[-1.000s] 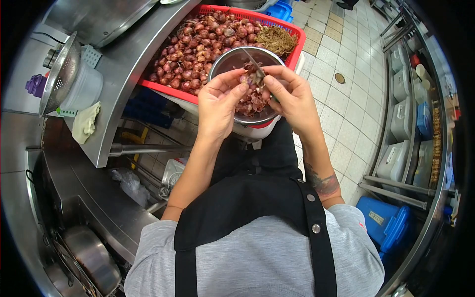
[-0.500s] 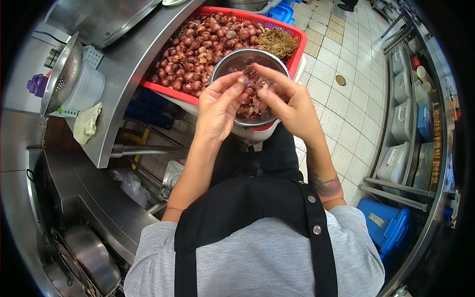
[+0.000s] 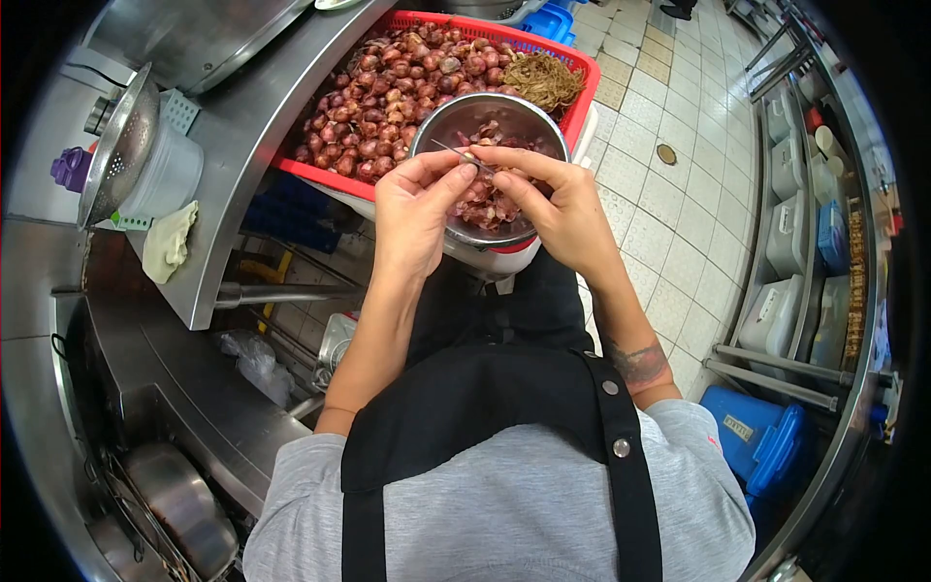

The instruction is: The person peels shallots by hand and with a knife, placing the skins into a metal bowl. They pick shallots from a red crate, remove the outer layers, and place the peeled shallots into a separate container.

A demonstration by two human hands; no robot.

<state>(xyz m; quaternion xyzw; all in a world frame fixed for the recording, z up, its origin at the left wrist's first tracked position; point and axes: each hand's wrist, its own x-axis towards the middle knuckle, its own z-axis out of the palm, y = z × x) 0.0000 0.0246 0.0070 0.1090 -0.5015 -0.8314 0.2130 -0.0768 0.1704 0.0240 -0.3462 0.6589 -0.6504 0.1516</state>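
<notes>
Over a steel bowl (image 3: 427,126), my left hand (image 3: 412,209) pinches a small shallot (image 3: 468,159) between thumb and fingertips. My right hand (image 3: 562,199) meets it from the other side, fingers closed on a small knife (image 3: 448,148). Its thin blade points up and left across the shallot, and its handle is hidden in my fingers. Reddish papery shallot skins (image 3: 490,206) lie inside the bowl, below my hands. Just beyond, a red plastic basket (image 3: 330,181) holds a heap of unpeeled shallots (image 3: 393,97).
Dry stringy roots or trimmings (image 3: 543,82) lie in the basket's right corner. A steel counter (image 3: 238,145) runs along the left, with a colander (image 3: 121,145) and a pale cloth (image 3: 170,242) on it. A shelf rack with tubs (image 3: 786,233) and a blue box (image 3: 747,436) stand right.
The knife blade has come into view between my hands, across the shallot. My right hand has turned and lowered slightly, and its fingers are closer together.
</notes>
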